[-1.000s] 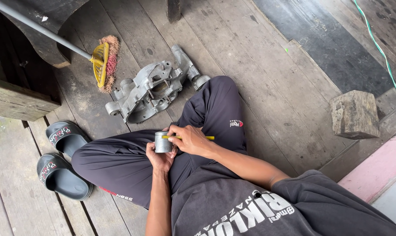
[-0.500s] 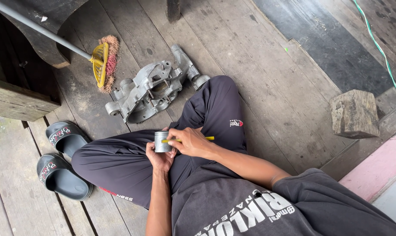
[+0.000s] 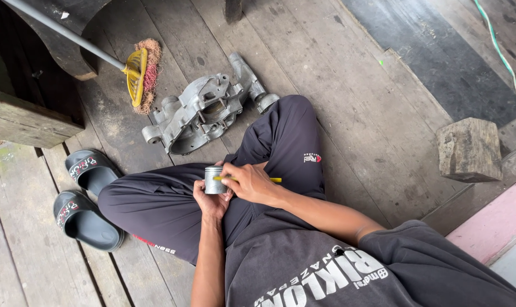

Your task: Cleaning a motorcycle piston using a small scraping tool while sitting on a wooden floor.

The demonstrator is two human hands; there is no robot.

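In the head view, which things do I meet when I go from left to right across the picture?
Sandals → broom head → engine casing → metal cylinder → right hand → wood block.

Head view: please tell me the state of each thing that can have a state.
Metal cylinder: upright, held in left hand.
Yellow tool: held in right hand, against the cylinder.
Engine casing: lying on the floor, untouched.
Sandals: off, side by side.
Broom: lying on the floor.
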